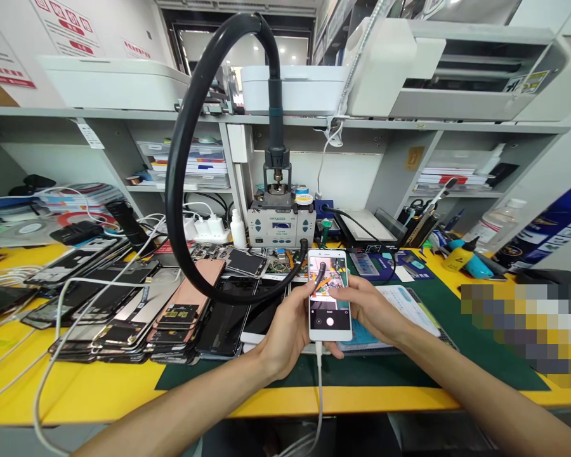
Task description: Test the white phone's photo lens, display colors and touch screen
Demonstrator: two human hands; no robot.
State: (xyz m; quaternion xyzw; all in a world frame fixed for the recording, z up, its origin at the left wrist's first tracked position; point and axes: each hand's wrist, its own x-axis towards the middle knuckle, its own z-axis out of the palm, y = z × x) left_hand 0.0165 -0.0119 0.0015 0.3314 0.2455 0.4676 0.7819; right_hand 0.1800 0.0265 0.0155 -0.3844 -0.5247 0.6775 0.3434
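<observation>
I hold the phone (pixel 330 304) in portrait between my left hand (pixel 288 324) and right hand (pixel 371 306), its screen facing me. It's slim and white, the screen lit with a camera view above a round white button. A white cable (pixel 319 365) is plugged into its lower end.

Bare left hand (pixel 283 327), bare right hand (pixel 375 308), slender fingers (pixel 354 294), uncovered wrists (pixel 402 335), long bare forearms (pixel 476 381)

I count two hands, left hand (pixel 285 327) and right hand (pixel 372 306); one white phone (pixel 330 322) between them, one white cable (pixel 320 368) in it; one green mat (pixel 409 374) near the counter (pixel 99 397)'s front edge; and, toward the back edge, one grey station (pixel 282 230) with one black hose (pixel 174 190), one white bottle (pixel 238 231).
</observation>
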